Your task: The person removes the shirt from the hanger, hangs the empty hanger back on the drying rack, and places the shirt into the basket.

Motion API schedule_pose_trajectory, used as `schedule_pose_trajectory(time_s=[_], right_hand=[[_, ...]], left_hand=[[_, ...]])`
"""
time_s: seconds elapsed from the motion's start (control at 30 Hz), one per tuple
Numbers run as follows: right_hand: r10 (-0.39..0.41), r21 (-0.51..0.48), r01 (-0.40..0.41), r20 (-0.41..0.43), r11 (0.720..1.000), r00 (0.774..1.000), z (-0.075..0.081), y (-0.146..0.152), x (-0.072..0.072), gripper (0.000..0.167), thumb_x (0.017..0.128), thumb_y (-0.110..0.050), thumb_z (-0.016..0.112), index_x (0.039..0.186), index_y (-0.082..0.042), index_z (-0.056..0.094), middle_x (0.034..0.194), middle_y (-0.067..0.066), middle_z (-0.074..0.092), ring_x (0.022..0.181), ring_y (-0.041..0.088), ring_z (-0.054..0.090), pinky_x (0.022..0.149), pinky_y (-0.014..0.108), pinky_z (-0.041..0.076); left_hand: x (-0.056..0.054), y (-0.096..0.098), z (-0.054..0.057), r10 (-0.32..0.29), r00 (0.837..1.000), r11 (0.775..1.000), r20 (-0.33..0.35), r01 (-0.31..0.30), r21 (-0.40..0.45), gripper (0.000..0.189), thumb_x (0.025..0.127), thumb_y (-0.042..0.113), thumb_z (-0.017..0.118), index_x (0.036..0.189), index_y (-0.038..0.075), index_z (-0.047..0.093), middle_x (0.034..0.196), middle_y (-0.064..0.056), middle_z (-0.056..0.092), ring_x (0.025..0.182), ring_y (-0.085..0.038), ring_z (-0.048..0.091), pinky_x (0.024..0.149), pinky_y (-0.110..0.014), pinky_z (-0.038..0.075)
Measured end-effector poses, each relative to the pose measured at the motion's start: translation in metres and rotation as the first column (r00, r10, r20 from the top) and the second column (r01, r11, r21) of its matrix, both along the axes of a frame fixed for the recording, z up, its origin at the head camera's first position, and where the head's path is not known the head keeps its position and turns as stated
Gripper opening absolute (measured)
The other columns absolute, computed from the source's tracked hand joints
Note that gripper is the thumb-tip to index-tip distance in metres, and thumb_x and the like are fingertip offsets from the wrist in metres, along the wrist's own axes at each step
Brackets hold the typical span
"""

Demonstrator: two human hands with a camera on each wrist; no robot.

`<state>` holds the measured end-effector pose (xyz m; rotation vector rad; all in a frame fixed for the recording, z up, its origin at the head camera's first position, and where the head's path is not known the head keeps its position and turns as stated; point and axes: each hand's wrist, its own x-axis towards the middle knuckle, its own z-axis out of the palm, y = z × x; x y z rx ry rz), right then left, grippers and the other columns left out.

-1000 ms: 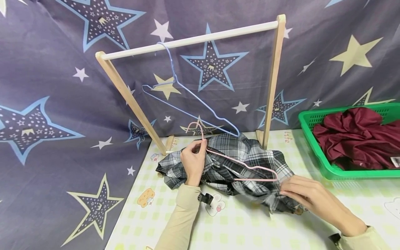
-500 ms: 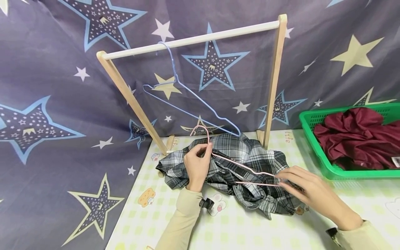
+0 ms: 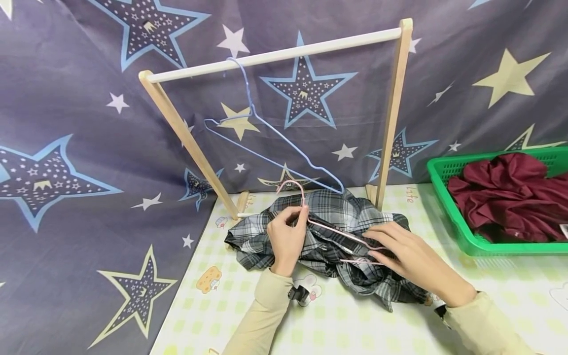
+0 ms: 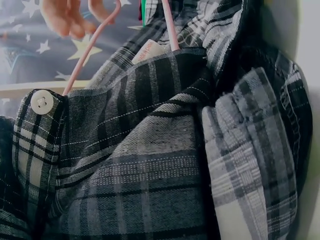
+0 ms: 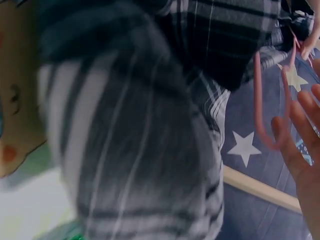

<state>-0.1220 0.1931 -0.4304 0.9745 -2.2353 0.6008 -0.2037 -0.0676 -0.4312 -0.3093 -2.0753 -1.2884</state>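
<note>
My left hand (image 3: 287, 241) pinches a pink clothes hanger (image 3: 329, 228) at the neck, just below its hook. The hanger's left part disappears into a crumpled grey, black and white plaid shirt (image 3: 335, 207) lying on the table. My right hand (image 3: 410, 259) is at the hanger's right end, overlapping it in the head view. In the right wrist view its extended fingers (image 5: 306, 112) lie beside the rounded pink end, which sticks out of the cloth. The left wrist view shows the collar with a white button (image 4: 42, 102) and a label, pink wire passing behind the fabric.
Behind the shirt stands a wooden rack with a white rod (image 3: 275, 56). A blue hanger (image 3: 284, 143) hangs from it, its lower corner just above the shirt. To the right is a green basket (image 3: 457, 217) holding dark red cloth (image 3: 501, 197). A starry curtain backs the table.
The left hand has moved slightly right with the pink hanger. The right hand has left the shirt's right side and moved left onto the hanger's right end.
</note>
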Motion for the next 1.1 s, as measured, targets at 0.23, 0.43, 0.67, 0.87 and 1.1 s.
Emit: schedule_pose_trajectory(time_s=[0.23,0.43,0.67,0.87,1.1], right_hand=[[-0.03,0.095,0.021,0.092,0.995,0.995,-0.009,-0.009,-0.005,0.042,0.094,-0.025,0.065,0.133,-0.013,0.061,0.124,-0.003,0.062,0.111,0.013,0.058,0.094,0.035,0.05],[-0.043,0.131,0.028,0.112,0.991,0.993,-0.017,-0.012,-0.007,0.047,0.094,-0.018,0.061,0.141,-0.016,0.056,0.124,-0.005,0.063,0.11,0.012,0.059,0.091,0.035,0.054],[-0.043,0.124,0.027,0.127,0.992,0.991,-0.023,-0.011,-0.005,0.049,0.109,-0.03,0.021,0.146,-0.017,0.05,0.123,-0.005,0.064,0.11,0.009,0.058,0.092,0.031,0.053],[-0.07,0.125,0.053,0.142,0.991,0.987,-0.023,-0.006,-0.004,0.047,0.101,-0.016,0.042,0.148,-0.02,0.049,0.124,-0.007,0.061,0.113,0.01,0.057,0.097,0.032,0.051],[-0.076,0.117,0.066,0.083,0.991,0.994,-0.024,0.004,-0.004,0.049,0.097,-0.01,0.042,0.144,-0.015,0.052,0.12,-0.002,0.063,0.111,0.016,0.059,0.094,0.038,0.052]], left_hand=[[0.003,0.001,-0.002,-0.027,1.0,1.0,0.002,0.027,0.011,0.019,0.091,0.035,0.072,0.084,0.019,0.078,0.08,0.005,0.076,0.076,-0.009,0.072,0.075,-0.027,0.057],[0.006,-0.002,-0.004,-0.049,0.999,0.999,-0.004,0.049,-0.002,0.02,0.092,0.035,0.07,0.086,0.018,0.078,0.082,0.005,0.076,0.077,-0.01,0.071,0.074,-0.027,0.057],[0.007,-0.006,-0.006,-0.127,0.99,0.992,0.06,0.128,-0.009,0.022,0.094,0.037,0.068,0.091,0.018,0.077,0.087,0.005,0.075,0.084,-0.01,0.071,0.077,-0.026,0.057],[0.008,-0.014,-0.008,-0.147,0.984,0.986,0.095,0.154,-0.064,0.019,0.091,0.038,0.071,0.097,0.021,0.076,0.094,0.009,0.074,0.09,-0.008,0.069,0.082,-0.026,0.056],[0.008,-0.023,-0.014,-0.151,0.983,0.973,0.099,0.166,-0.159,0.021,0.088,0.036,0.075,0.102,0.021,0.077,0.1,0.006,0.074,0.101,-0.014,0.068,0.1,-0.036,0.05]])
